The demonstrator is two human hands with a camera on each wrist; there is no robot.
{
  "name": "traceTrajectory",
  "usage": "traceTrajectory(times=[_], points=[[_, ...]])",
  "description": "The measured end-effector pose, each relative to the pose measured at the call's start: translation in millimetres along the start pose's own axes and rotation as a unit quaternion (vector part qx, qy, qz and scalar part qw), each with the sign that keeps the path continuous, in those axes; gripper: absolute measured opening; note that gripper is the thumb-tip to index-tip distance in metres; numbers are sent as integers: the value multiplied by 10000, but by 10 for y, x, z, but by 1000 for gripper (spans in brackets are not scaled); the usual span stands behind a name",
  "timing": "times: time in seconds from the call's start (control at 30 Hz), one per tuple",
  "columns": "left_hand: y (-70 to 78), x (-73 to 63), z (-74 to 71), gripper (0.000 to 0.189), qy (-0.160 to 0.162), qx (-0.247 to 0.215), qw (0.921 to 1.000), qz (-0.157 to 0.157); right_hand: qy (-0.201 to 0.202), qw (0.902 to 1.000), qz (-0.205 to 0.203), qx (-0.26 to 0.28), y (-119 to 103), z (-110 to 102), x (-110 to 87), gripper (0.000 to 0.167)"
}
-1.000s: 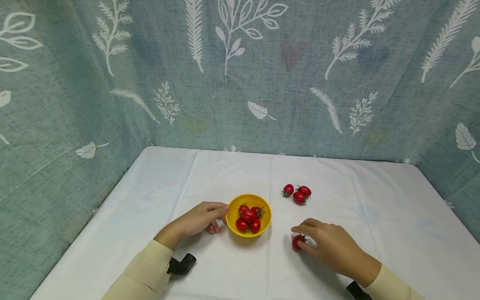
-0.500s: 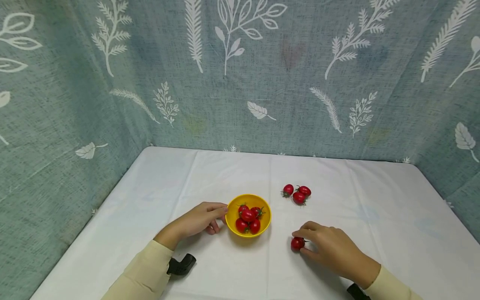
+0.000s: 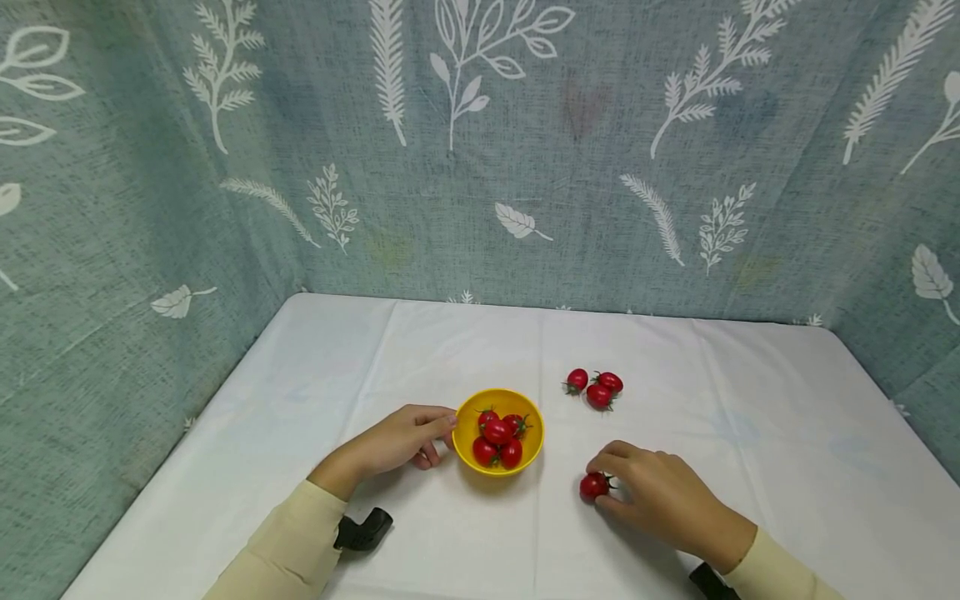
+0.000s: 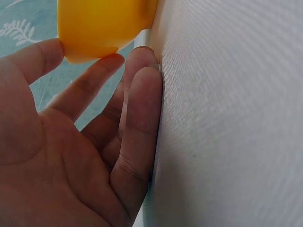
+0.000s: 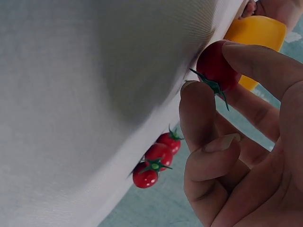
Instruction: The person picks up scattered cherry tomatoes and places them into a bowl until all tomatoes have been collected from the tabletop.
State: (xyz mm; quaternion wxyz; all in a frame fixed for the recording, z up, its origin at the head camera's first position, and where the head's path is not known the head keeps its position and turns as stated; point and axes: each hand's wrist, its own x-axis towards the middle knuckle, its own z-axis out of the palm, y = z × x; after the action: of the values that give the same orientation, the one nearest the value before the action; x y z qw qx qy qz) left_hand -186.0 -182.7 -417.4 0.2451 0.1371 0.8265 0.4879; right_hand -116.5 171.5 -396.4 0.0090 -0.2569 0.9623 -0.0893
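Observation:
A yellow bowl (image 3: pixel 462 452) stands near the table's middle with several red cherry tomatoes (image 3: pixel 497 431) inside. My left hand (image 3: pixel 401 439) touches its left side, the thumb at the rim and another fingertip against the outer wall in the left wrist view. To the right, my right hand (image 3: pixel 667 498) pinches a single cherry tomato (image 3: pixel 592 487) between thumb and fingers, low over the cloth. In the right wrist view, this tomato's green stem leaves (image 5: pixel 214 86) point toward the hand. Farther back lie three loose cherry tomatoes (image 3: pixel 599 396) close together.
A white cloth (image 3: pixel 450 350) covers the table. Behind it and along the sides hangs a grey-green curtain (image 3: pixel 465 217) with white leaf prints. Black wrist mounts (image 3: pixel 364 530) sit by both pale sleeves (image 3: pixel 281 546).
The tomato at my right hand has shifted slightly left and turned, its stem leaves now pointing more to the right. My right fingers have shifted around it. The left hand and bowl stay put.

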Motion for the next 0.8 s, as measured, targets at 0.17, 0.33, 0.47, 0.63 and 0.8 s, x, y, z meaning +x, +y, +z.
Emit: traceTrajectory(times=[0.17, 0.33, 0.47, 0.63, 0.8], points=[[10, 4, 3, 43, -5, 124, 9999, -45, 52, 10000, 58, 15, -22, -44, 22, 28], [6, 7, 1, 44, -13, 221, 9997, -52, 365, 9993, -45, 3, -50, -107, 47, 30], [3, 7, -5, 44, -2, 238, 9997, -32, 714, 9971, -274, 53, -82, -166, 79, 29], [1, 7, -2, 43, -10, 218, 9998, -36, 987, 9938, -499, 125, -158, -257, 153, 28], [-1, 8, 3, 44, -19, 204, 9998, -44, 970, 9934, -595, 170, -252, -316, 266, 28]])
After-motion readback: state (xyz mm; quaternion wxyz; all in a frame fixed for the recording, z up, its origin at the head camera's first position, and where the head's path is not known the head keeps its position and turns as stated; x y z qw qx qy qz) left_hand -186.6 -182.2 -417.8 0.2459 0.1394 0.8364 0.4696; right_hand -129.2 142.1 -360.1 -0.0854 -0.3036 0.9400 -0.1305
